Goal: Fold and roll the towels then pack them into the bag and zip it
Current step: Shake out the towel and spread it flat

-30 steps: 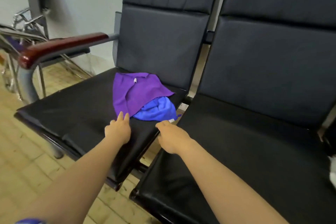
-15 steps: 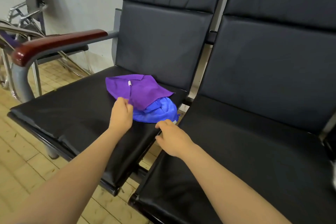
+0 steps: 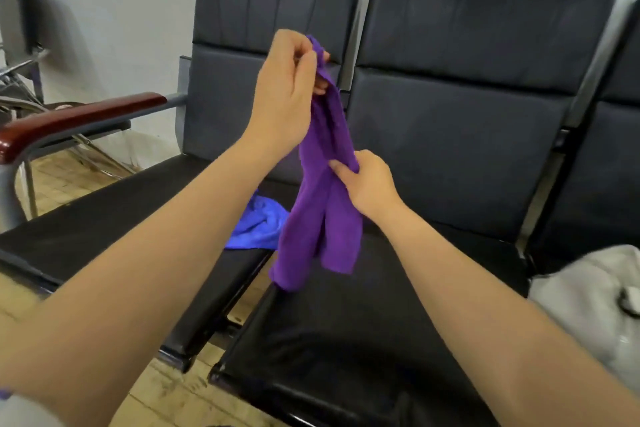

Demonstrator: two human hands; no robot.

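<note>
Left hand [image 3: 287, 94]: raised in front of the chair backs, fingers curled, pinching the top end of the purple towel [image 3: 322, 211]

Right hand [image 3: 372, 184]: lower down, thumb and fingers closed round the same towel about halfway along its right edge

Purple towel: held clear in the air between the two hands, hanging long and bunched. Two loose flaps dangle below the right hand. It hangs over the gap between the left seat [image 3: 104, 229] and the middle seat [image 3: 381, 329]. Cannot tell whether its lowest tip touches the middle seat

Blue towel [image 3: 258, 225]: crumpled on the left seat near that seat's right edge, partly hidden by the left forearm and by the purple towel. Neither hand touches it

Grey fabric item [image 3: 595, 291]: on the far right seat, cut off by the frame edge. Cannot tell whether it is the bag

Wooden armrest [image 3: 69, 121]: on the left side of the left seat
</note>
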